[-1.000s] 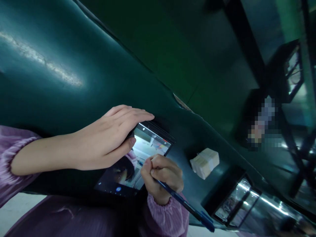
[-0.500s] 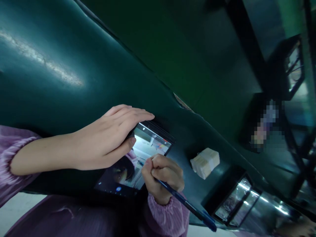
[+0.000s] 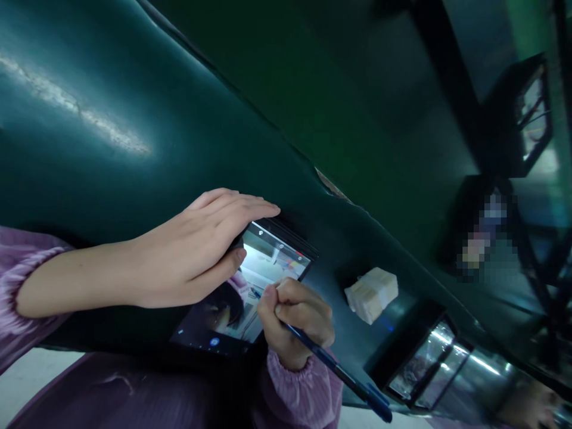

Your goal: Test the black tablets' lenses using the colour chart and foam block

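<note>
A: Left hand (image 3: 192,259)?

B: Laid over the near-left edge of the phone (image 3: 274,259). Fingers straight and close together across the top, thumb pressed against the edge of the screen. The phone is pinched between them.

A: Where is the phone?

B: On the dark green table (image 3: 134,101), near the person's edge, between the two hands. The screen is lit. I can't read what it shows.

A: Right hand (image 3: 297,322)?

B: Curled tight round a blue pen (image 3: 344,375), in a writing grip. The tip touches the screen just under the left thumb. The capped end sticks out past the purple cuff (image 3: 304,390), toward the lower right.

A: Anything nearby?

B: A small white block (image 3: 370,292) on the table, just right of the right hand and not touching it. Further right, at the table's edge, are dark frames with shiny panes (image 3: 426,363). Another person's hand (image 3: 531,402) is in the bottom right corner. It's blurred, so I can't tell how the fingers are set.
</note>
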`<move>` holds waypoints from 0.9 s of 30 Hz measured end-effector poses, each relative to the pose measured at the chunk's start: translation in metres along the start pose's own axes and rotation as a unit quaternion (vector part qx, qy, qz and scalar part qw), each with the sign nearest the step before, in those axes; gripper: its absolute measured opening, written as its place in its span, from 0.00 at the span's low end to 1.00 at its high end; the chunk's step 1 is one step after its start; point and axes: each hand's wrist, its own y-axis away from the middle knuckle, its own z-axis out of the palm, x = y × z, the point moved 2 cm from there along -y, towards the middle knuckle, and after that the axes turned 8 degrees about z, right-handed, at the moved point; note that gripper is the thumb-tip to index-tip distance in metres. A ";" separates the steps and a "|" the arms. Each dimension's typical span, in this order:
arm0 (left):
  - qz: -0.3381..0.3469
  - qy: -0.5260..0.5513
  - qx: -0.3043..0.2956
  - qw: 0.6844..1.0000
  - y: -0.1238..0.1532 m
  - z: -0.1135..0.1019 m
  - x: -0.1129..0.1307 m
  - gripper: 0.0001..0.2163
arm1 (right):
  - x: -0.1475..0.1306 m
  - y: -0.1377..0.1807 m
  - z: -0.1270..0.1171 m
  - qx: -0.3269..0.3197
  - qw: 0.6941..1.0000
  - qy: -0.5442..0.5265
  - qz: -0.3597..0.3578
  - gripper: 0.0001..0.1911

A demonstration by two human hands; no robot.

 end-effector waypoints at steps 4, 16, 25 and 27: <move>0.000 0.002 0.000 1.000 0.001 -0.001 0.001 0.22 | -0.001 0.000 0.000 0.001 1.000 0.003 0.008 0.24; 0.000 0.003 0.014 1.000 0.000 0.000 0.000 0.21 | 0.001 0.000 0.000 -0.001 1.000 0.015 -0.003 0.24; -0.012 0.012 0.014 1.000 0.000 0.001 0.001 0.22 | -0.002 -0.003 0.000 -0.008 1.000 0.004 0.006 0.24; -0.012 0.015 0.016 1.000 0.000 0.001 0.001 0.22 | -0.002 -0.003 0.000 -0.012 1.000 -0.001 0.011 0.23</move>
